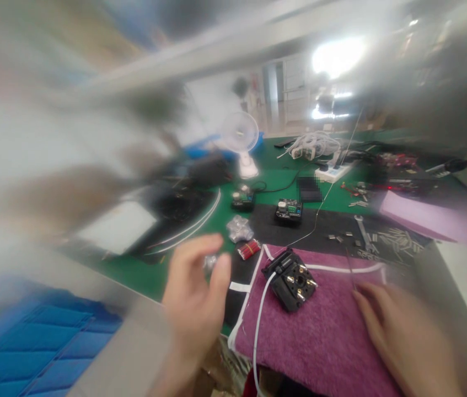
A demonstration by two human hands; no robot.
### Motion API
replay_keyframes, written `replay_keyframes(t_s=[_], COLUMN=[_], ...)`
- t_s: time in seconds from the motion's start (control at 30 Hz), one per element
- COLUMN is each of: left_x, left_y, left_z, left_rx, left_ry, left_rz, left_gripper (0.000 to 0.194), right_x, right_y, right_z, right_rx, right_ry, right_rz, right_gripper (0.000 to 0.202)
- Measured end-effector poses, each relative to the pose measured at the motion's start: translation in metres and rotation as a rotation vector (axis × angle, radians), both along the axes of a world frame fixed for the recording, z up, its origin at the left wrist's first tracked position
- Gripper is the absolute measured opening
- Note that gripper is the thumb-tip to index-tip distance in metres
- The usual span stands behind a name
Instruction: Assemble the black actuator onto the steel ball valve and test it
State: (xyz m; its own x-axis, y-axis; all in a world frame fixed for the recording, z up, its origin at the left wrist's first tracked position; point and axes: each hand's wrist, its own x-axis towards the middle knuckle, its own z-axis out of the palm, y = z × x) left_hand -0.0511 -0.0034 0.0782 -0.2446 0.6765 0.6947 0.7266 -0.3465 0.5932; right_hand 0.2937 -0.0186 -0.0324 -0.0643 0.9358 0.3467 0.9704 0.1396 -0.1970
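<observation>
On the purple towel point(320, 342) nearest you, your right hand point(407, 336) lies flat, fingers released, steadying it; your left hand point(194, 300) pinches a small silvery part point(209, 263). The black square module with brass posts point(291, 278) rests cushioned between them, before the green table point(283, 182).

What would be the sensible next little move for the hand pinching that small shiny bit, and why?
Probably carry it rightward to the black square part on the purple towel. The left hand pinches a small silvery piece beside the towel; the right hand rests flat on the towel. Blur hides what the piece is.
</observation>
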Motion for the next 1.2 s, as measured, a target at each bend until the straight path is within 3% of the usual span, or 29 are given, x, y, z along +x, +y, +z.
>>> replay_keyframes(t_s=[0.1,0.17,0.23,0.33,0.47,0.57,0.67,0.77,0.87,0.97,1.1,1.2], left_x=[-0.03,-0.043,-0.049,-0.051,-0.049,-0.039,-0.011,0.031,0.069,0.098,0.123,0.12], left_y=[0.07,0.107,0.127,0.131,0.112,0.082,0.041,0.001,-0.028,-0.041,-0.05,-0.06], left_z=[-0.003,-0.011,-0.02,-0.024,-0.01,0.008,0.024,0.03,0.022,0.002,-0.02,-0.024], left_rx=[-0.339,-0.47,-0.574,-0.619,-0.557,-0.5,-0.461,-0.439,-0.409,-0.392,-0.331,-0.098], left_ry=[0.144,0.176,0.181,0.136,-0.027,-0.173,-0.272,-0.457,-0.421,-0.34,-0.373,-0.443], left_rz=[0.022,-0.001,-0.034,-0.059,-0.086,-0.205,-0.365,-0.594,-0.606,-0.534,-0.427,-0.305], left_gripper=[0.052,0.066,0.063,0.049,0.056,0.06,0.061,0.06,0.054,0.053,0.054,0.053], right_x=[0.0,-0.001,-0.002,-0.005,-0.006,-0.009,-0.021,-0.042,-0.065,-0.074,-0.063,-0.054], right_y=[-0.001,-0.001,-0.003,-0.005,-0.006,-0.009,-0.023,-0.045,-0.058,-0.059,-0.076,-0.113], right_z=[0.003,0.006,0.01,0.014,0.017,0.026,0.048,0.076,0.091,0.086,0.07,0.056], right_rx=[-0.018,-0.025,-0.017,0.015,0.078,0.125,0.161,0.128,0.113,0.108,0.207,0.219], right_ry=[0.005,0.01,0.024,0.044,0.091,0.191,0.403,0.687,0.918,1.029,0.911,0.806], right_rz=[-0.003,-0.011,-0.009,0.008,0.017,0.002,0.057,0.233,0.344,0.323,0.14,0.108], right_gripper=[0.038,0.037,0.036,0.036,0.036,0.032,0.022,0.021,0.034,0.026,0.017,0.013])
